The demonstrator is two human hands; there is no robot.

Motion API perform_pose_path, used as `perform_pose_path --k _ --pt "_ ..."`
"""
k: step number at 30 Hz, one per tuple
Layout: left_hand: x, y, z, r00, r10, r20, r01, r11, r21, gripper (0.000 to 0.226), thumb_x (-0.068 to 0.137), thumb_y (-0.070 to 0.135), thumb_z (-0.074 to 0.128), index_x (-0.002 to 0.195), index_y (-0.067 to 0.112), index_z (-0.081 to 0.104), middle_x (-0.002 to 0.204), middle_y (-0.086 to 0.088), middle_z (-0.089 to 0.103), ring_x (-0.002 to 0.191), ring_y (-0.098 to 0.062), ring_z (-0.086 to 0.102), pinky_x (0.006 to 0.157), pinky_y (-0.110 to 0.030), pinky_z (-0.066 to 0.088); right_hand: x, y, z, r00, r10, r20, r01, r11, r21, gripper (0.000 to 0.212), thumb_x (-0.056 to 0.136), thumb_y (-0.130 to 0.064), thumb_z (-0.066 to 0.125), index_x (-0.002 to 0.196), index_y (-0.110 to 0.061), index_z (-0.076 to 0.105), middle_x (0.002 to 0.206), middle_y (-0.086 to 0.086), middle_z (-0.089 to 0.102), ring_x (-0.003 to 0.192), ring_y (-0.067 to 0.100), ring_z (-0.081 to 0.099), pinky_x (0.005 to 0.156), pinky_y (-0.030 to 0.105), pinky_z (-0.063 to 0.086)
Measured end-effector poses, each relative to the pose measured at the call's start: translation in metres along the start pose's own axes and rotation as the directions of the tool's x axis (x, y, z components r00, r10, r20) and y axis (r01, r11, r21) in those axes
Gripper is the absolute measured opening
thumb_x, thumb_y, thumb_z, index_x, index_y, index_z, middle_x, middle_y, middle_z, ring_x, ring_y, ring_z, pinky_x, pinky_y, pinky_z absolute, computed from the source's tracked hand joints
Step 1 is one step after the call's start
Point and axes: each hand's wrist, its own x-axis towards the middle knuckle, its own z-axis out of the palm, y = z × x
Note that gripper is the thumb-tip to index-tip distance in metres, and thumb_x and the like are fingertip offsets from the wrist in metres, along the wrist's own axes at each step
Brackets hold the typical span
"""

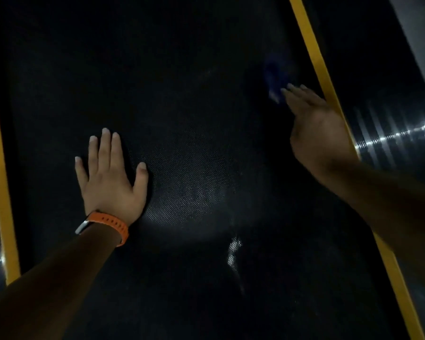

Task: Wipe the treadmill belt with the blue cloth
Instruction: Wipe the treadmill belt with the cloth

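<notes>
We see the blue cloth [275, 74] only as a blurred smear on the far right part of the treadmill belt [182, 94], at the fingertips of our right hand [317, 123] and just beside the right yellow stripe [314, 52]. That hand's fingers look stretched out rather than curled, so we judge that they press the cloth flat onto the belt and do not pinch it. The blur and the dark keep us from being sure.

Our left hand [111, 175] lies palm down on the near left of the belt with its fingers straight and together, holding nothing. An orange strap [108, 224] sits at its wrist.

We judge the cloth to be light, soft and limp, likely to bunch or slip out from under flat fingers. A spread palm on its middle, or a gathered edge between thumb and fingers, should control it best. The belt looks firm and finely dimpled, with pale streaks near its middle, and should grip the cloth a little.

The belt's long axis runs from near to far, leaning slightly left as it goes away between the two yellow stripes. The cloth's smear is stretched roughly the same way, but we cannot tell its true shape.
</notes>
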Motion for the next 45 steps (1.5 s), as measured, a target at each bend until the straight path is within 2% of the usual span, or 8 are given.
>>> perform_pose_path --k 2,7,11,14,21,36,43,45 --pt "0.000 0.000 -0.001 1.000 -0.002 0.005 0.002 1.000 -0.003 0.078 0.098 0.056 0.024 0.162 0.014 0.013 0.171 -0.001 0.006 0.158 -0.019 -0.001 0.126 -0.054 0.000 -0.026 -0.039 0.012 0.995 0.067 -0.079 -0.062 0.996 0.065 0.050 0.080 0.009 0.043 0.127 -0.001 0.058 0.132 0.015 0.059 0.128 0.034 0.052 0.111 0.038 0.038" --pt "0.000 -0.001 0.000 1.000 0.000 -0.003 0.000 1.000 0.005 0.078 0.098 0.057 0.024 0.162 0.014 0.014 0.171 -0.002 0.007 0.158 -0.020 0.000 0.126 -0.054 0.000 -0.087 -0.031 0.020 0.810 -0.532 0.247 0.542 0.840 0.029 0.065 0.077 0.001 0.045 0.140 -0.014 0.051 0.149 0.002 0.048 0.142 0.022 0.037 0.117 0.038 0.030" --pt "0.001 -0.002 0.002 1.000 0.010 -0.009 -0.009 1.000 0.022 0.077 0.099 0.056 0.024 0.162 0.013 0.015 0.171 -0.002 0.008 0.158 -0.021 0.001 0.126 -0.055 0.001 -0.035 0.005 0.006 0.987 -0.160 0.029 0.161 0.986 -0.040 0.058 0.091 -0.003 0.032 0.146 -0.016 0.042 0.152 0.004 0.044 0.141 0.020 0.040 0.117 0.035 0.032" --pt "0.000 -0.002 0.000 1.000 0.009 0.003 -0.009 1.000 0.010 0.077 0.099 0.056 0.023 0.162 0.013 0.013 0.171 -0.002 0.006 0.158 -0.021 0.000 0.126 -0.055 -0.001 -0.043 -0.034 0.023 0.990 0.037 -0.134 -0.032 0.999 0.039 0.043 0.091 0.003 0.041 0.130 -0.002 0.057 0.137 0.017 0.056 0.134 0.031 0.047 0.115 0.043 0.035" --pt "-0.001 -0.002 0.000 1.000 0.015 0.019 -0.016 0.999 0.038 0.077 0.100 0.057 0.019 0.163 0.013 0.009 0.171 -0.002 0.001 0.158 -0.021 -0.004 0.125 -0.054 -0.003 -0.067 -0.024 0.004 0.878 -0.461 0.125 0.477 0.862 -0.172 0.031 0.096 -0.013 0.055 0.126 -0.006 0.060 0.135 0.012 0.059 0.139 0.027 0.041 0.120 0.039 0.024" --pt "-0.005 -0.001 0.001 0.998 -0.001 0.056 -0.002 0.998 0.070 0.072 0.104 0.056 0.017 0.163 0.017 0.003 0.171 0.001 -0.005 0.157 -0.018 -0.008 0.126 -0.051 -0.004 -0.040 -0.019 0.022 0.941 -0.337 0.005 0.337 0.941 0.013 0.046 0.103 -0.027 0.044 0.149 -0.020 0.041 0.155 -0.001 0.039 0.146 0.016 0.027 0.115 0.025 0.013" --pt "-0.046 0.018 0.010 0.998 0.057 0.034 -0.060 0.995 0.081 0.084 0.095 0.067 0.007 0.163 0.019 0.005 0.171 0.003 -0.002 0.157 -0.016 -0.005 0.127 -0.049 -0.001 -0.085 -0.009 0.022 0.658 -0.736 0.156 0.734 0.674 0.082 0.044 0.098 -0.017 0.053 0.142 -0.018 0.052 0.150 -0.003 0.045 0.144 0.016 0.034 0.117 0.031 0.028" --pt "-0.061 0.025 0.012 0.997 0.070 0.036 -0.072 0.995 0.067 0.086 0.092 0.068 0.004 0.163 0.020 0.004 0.171 0.003 -0.002 0.157 -0.015 -0.005 0.127 -0.048 -0.001 -0.065 -0.007 0.023 0.726 -0.684 0.074 0.681 0.730 0.064 0.044 0.096 -0.011 0.057 0.140 -0.015 0.054 0.149 0.002 0.048 0.142 0.020 0.038 0.117 0.035 0.031"
